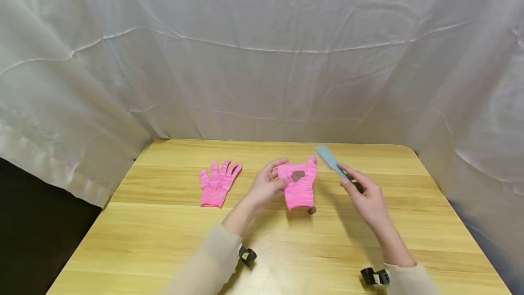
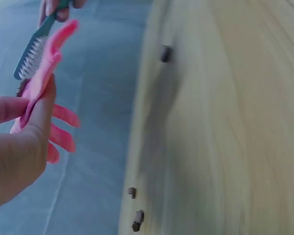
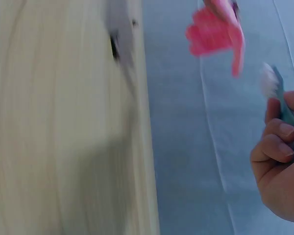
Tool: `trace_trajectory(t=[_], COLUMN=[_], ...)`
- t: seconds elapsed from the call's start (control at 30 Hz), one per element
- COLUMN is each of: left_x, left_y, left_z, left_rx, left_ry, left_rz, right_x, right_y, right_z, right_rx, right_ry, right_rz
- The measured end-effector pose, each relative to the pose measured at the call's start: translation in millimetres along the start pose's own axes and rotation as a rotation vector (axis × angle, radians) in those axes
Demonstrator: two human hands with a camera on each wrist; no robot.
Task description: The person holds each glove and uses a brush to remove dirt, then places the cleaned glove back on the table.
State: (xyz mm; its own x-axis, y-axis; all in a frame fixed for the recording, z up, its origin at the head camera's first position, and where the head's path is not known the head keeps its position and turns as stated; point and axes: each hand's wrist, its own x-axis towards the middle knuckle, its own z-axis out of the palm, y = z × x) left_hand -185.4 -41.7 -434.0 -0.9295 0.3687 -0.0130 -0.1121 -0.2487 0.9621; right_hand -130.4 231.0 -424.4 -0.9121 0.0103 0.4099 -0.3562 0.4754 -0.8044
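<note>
My left hand (image 1: 266,185) pinches a pink knitted glove (image 1: 300,192) between thumb and fingers, raised above the table. A brown clump (image 1: 298,175) sits on the glove's face. In the left wrist view, several of its fingers (image 2: 62,138) hang down behind my hand. To the right, my right hand (image 1: 366,195) grips the handle of a blue-green brush (image 1: 327,156). White bristles (image 3: 269,81) show in the right wrist view, apart from the glove there. In the left wrist view the brush head (image 2: 32,58) appears close beside the glove; whether they touch I cannot tell.
A second pink glove (image 1: 219,183) lies flat on the wooden table (image 1: 163,240), left of my left hand. Small brown lumps lie on the tabletop, one lump (image 1: 312,211) just below the held glove. A pale grey curtain (image 1: 262,81) hangs behind and at the sides.
</note>
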Motion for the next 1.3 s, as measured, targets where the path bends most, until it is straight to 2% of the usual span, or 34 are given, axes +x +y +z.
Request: trace_trajectory(t=[0.23,0.5,0.77,1.0,1.3], left_x=[-13.0,-12.9,-13.7,-9.3,-7.5], left_y=[6.1,12.1,7.4,2.4,-4.0], left_z=[-8.3,-15.1,-21.2,-23.7,-18.9], left_rx=[-0.029,-0.044,-0.043,-0.049,-0.091], left_ry=[0.039,0.073,0.100,0.123,0.096], left_rz=[0.085,0.069,0.034,0.037,0.018], right_x=[5,0,-11,-10,-11], right_y=[-17,-30,-25,-19,-12], right_z=[41,66,73,75,77], right_rx=[0.116,0.077,0.043,0.021,-0.047], right_ry=[0.014,0.045,0.048,0.029,0.025], right_rz=[-0.130,-0.228,-0.327,-0.326,-0.361])
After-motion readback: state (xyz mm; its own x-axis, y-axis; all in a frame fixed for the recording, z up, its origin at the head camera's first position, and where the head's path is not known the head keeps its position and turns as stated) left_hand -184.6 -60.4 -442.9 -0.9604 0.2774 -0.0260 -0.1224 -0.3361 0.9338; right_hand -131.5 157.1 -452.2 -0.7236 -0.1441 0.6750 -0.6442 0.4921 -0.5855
